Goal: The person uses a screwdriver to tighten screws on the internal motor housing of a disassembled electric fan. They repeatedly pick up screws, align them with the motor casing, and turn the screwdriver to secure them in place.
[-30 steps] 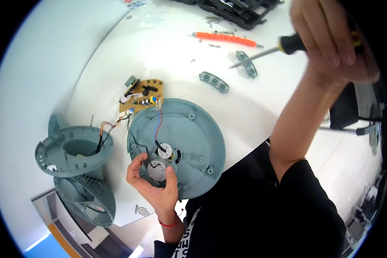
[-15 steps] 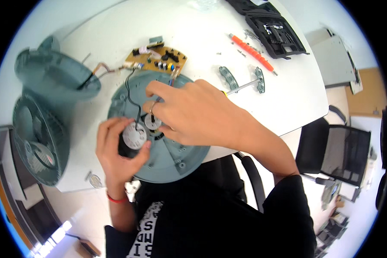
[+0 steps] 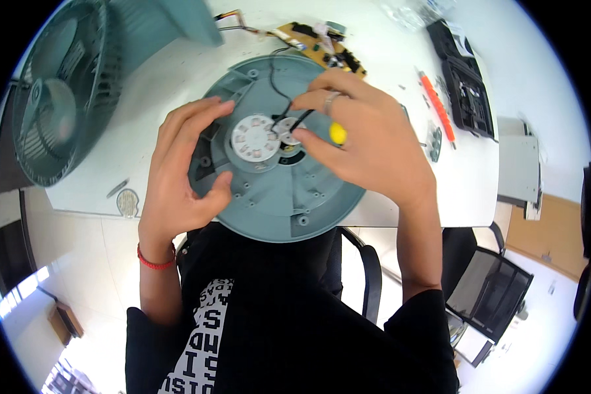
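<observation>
A round grey-green plastic base (image 3: 269, 213) lies in front of me. A round part with a white face (image 3: 256, 139), which looks like a motor, sits on its middle. My left hand (image 3: 187, 174) is open beside that part, fingers and thumb spread apart. My right hand (image 3: 374, 131) pinches a black wire (image 3: 301, 120) over a smaller white disc (image 3: 287, 133), right of the larger one. A yellow handle end (image 3: 338, 133) shows between its thumb and forefinger; the rest of that tool is hidden. Another dark wire (image 3: 273, 72) runs toward a brown circuit board (image 3: 308, 41).
Grey-green housing (image 3: 69, 85) stands at the left. Rightward lie an orange-red screwdriver (image 3: 438, 108), a small grey-green bracket (image 3: 435, 143) and an open black tool case (image 3: 467, 95). A small oval piece (image 3: 128, 203) lies near the table's left front edge.
My left hand has let go of the white-faced round part, which now rests on the base. My right hand is still over the base's middle. The whole view has shifted.
</observation>
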Motion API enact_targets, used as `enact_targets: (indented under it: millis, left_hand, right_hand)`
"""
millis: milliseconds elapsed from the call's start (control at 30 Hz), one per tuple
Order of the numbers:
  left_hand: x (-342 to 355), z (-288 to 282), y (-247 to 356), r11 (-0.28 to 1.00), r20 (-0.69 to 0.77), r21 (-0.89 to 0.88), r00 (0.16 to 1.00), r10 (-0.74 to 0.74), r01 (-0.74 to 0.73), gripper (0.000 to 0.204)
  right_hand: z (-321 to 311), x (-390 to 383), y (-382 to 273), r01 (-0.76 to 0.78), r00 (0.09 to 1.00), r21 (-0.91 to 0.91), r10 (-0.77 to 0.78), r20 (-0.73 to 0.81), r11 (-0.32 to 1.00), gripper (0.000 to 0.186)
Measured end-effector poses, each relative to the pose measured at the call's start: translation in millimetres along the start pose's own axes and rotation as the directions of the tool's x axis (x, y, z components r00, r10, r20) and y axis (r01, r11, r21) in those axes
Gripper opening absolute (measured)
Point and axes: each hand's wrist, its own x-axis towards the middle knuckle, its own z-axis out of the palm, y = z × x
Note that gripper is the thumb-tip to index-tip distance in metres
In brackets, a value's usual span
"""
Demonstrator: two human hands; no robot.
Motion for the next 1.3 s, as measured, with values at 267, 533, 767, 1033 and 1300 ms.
enact_targets:
  millis: [267,533,767,1033,1300]
  left_hand:
    - [-16,-2,-10,0.989,0.059,0.137,0.997,-0.059,0.05,0.061]
    - [-16,4,-13,0.998,-0.02,0.047,0.999,-0.051,0.052,0.059]
    - [-16,6,-13,0.999,-0.081,0.022,0.996,-0.044,0.046,0.057]
    - [-18,6,-15,0.998,-0.082,0.026,0.995,-0.062,0.065,0.063]
    - [-16,6,-16,0.998,-0.075,0.041,0.996,-0.052,0.055,0.063]
  right_hand:
    - [-13,5,-31,0.069,0.984,-0.094,-0.052,0.173,0.993,0.048]
    - [-9,31,-24,0.244,0.911,-0.132,-0.181,0.37,0.961,0.048]
    - [-7,39,-28,0.265,0.872,-0.15,-0.17,0.458,0.953,0.058]
    - [-1,35,-24,0.297,0.883,-0.122,-0.224,0.412,0.947,0.058]
    - [4,34,-21,0.301,0.898,-0.077,-0.256,0.357,0.951,0.058]
